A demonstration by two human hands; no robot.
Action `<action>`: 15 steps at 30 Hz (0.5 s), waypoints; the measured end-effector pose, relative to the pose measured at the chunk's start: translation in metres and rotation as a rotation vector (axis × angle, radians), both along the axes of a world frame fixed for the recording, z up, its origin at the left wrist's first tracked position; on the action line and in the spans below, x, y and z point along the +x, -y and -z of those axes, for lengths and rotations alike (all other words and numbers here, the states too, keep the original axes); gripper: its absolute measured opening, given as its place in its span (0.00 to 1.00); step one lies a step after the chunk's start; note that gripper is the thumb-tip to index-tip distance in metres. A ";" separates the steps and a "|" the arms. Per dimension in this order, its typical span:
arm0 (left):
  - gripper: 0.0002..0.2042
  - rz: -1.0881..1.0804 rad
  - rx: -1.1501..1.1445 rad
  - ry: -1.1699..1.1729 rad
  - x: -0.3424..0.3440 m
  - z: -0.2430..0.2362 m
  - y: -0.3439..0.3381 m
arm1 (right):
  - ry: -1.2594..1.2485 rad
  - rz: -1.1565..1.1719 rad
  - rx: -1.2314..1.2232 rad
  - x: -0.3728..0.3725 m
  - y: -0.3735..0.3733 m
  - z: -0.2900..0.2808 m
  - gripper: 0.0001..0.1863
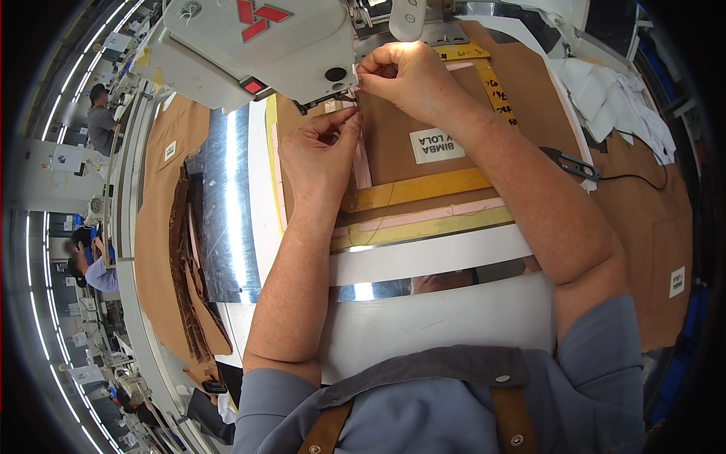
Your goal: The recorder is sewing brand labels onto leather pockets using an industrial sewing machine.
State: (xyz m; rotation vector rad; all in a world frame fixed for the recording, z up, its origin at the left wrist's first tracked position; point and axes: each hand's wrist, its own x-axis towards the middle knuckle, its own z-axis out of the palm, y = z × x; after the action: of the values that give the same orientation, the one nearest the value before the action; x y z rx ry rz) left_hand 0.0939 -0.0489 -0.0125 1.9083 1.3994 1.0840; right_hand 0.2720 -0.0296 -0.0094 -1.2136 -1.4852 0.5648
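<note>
Both my hands are raised at the needle end of a white sewing machine [261, 49]. My left hand [321, 155] is closed, thumb and forefinger pinched together just below the machine's head. Level with the needle area and a little higher, my right hand [416, 83] also pinches. Whatever sits between the fingertips of either hand is too fine to make out. Under them lies a brown fabric panel [397, 155] with a white label [437, 145]. A yellow template frame [427, 188] with handwritten marks surrounds it, and pink strips [364, 163] run beside the panel.
Stacked brown fabric pieces [170, 204] lie at the left beside a shiny metal plate [231, 189]. To the right are black thread snips [575, 165], a dark cord, crumpled white cloth [620, 102] and more brown fabric [643, 227]. Other people sit at the far left.
</note>
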 end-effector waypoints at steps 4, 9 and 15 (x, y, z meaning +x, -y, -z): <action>0.10 -0.055 -0.034 0.036 0.001 -0.003 0.000 | 0.042 0.014 0.027 0.001 0.003 -0.001 0.09; 0.11 -0.131 -0.004 0.023 0.005 -0.004 0.001 | 0.040 0.030 0.004 0.003 0.003 -0.002 0.11; 0.13 -0.110 -0.043 0.162 0.011 0.003 -0.001 | 0.096 0.026 -0.015 0.001 0.007 -0.007 0.11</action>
State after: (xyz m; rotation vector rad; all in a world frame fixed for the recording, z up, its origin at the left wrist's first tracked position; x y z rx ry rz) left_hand 0.1046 -0.0476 -0.0156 1.6897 1.4373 1.2210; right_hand 0.2726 -0.0365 -0.0026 -1.2847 -1.5459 0.5071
